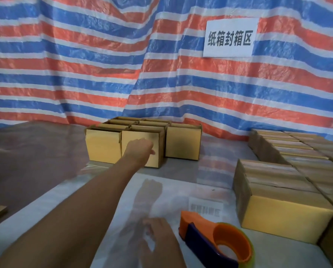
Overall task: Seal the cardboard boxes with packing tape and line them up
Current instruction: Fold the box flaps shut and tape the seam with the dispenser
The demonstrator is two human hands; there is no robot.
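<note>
Head view — left hand [140, 149] at the middle cardboard box [140, 134], finger spread unclear; right hand [157, 236] relaxed, empty — tape dispenser [216, 236] just right of its fingers.

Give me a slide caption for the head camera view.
Left hand reaches for an unsealed box while the right hand rests beside the tape dispenser.

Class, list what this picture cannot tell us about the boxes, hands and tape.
Head view:
1. Left hand: blurred; grip on the front box unclear.
2. Rear open boxes: contents hidden by the front ones.
3. Sealed boxes on the right: cut off by the edge, so uncountable.
4. Tape dispenser: bottom edge crops it; tape left unclear.
</note>
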